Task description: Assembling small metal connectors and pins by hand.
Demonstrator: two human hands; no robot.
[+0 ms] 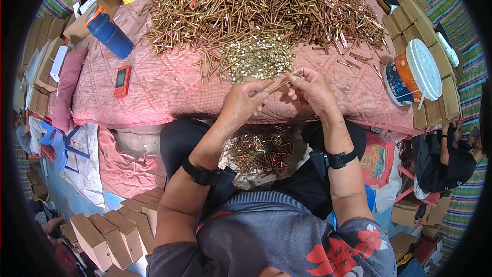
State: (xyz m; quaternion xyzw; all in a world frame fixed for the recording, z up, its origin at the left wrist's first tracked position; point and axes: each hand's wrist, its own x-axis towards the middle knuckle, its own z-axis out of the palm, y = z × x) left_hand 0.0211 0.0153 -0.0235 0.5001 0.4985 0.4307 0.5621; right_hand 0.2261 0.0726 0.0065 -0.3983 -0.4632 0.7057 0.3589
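Observation:
Both my hands meet over the near edge of a pink quilted cover (pixel 179 92). My left hand (pixel 245 101) is closed, with thin brass-coloured rods (pixel 277 87) sticking out of its fingertips. The fingers of my right hand (pixel 311 88) pinch at the far end of these rods; a small part there is too fine to make out. Just beyond the hands lies a patch of small shiny gold pieces, nut-like (pixel 256 59). Behind it spreads a big heap of similar rods (pixel 256 10), with several loose ones at its front left.
A blue bottle (pixel 111 36) and a small red device (pixel 122 81) stand to the left. At the right is a white-lidded bucket (pixel 416 72) beside cardboard boxes (pixel 442 103). More rods (pixel 260 151) lie between my knees. Another person (pixel 446 161) sits far right.

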